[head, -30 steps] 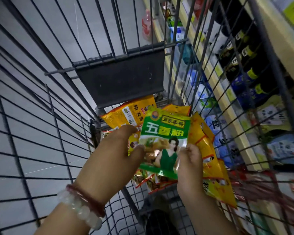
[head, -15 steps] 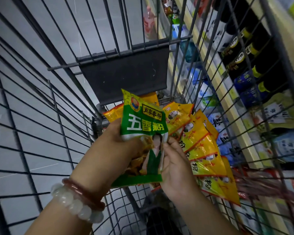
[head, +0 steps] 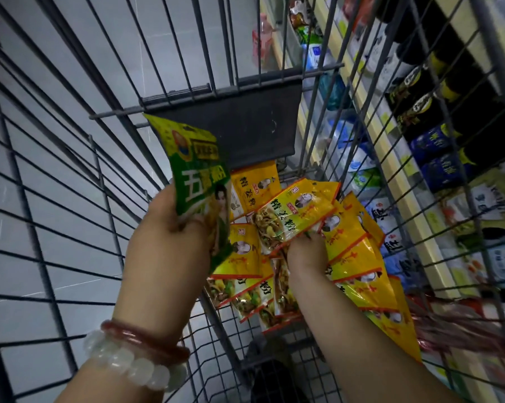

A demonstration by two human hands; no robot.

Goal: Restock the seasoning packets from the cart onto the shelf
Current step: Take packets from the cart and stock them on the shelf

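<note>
The wire cart (head: 70,175) fills nearly the whole view, its bars running off every edge; a dark panel (head: 245,123) hangs on its far end at about 12 o'clock. Through the bars from 1 to 4 o'clock runs the shelf (head: 370,117), stocked with dark bottles (head: 420,112) high up and blue and white bags (head: 356,167) lower down; the bars cross all of these and their labels are too small or blurred to read.

At the centre and toward 4 o'clock lies the heap of yellow seasoning packets (head: 359,283) in the cart's far corner, overlapping one another so that only the top few show whole; how many lie beneath cannot be told. At 4 o'clock a reddish mesh-like thing (head: 463,321) is smeared and cut by the frame edge, and I cannot tell what it is.

The left hand (head: 169,248), at about 9 o'clock from the heap, holds a green packet (head: 198,181) upright above the cart's contents, fingers curled round its lower part; the print is motion-blurred. The left wrist carries a white bead bracelet (head: 134,365) and a red bangle (head: 146,338).

The right hand (head: 306,254) reaches down into the heap, its fingertips buried among the packets below one yellow packet (head: 292,216) that lies tilted; whether the fingers pinch it or only touch it cannot be told.
</note>
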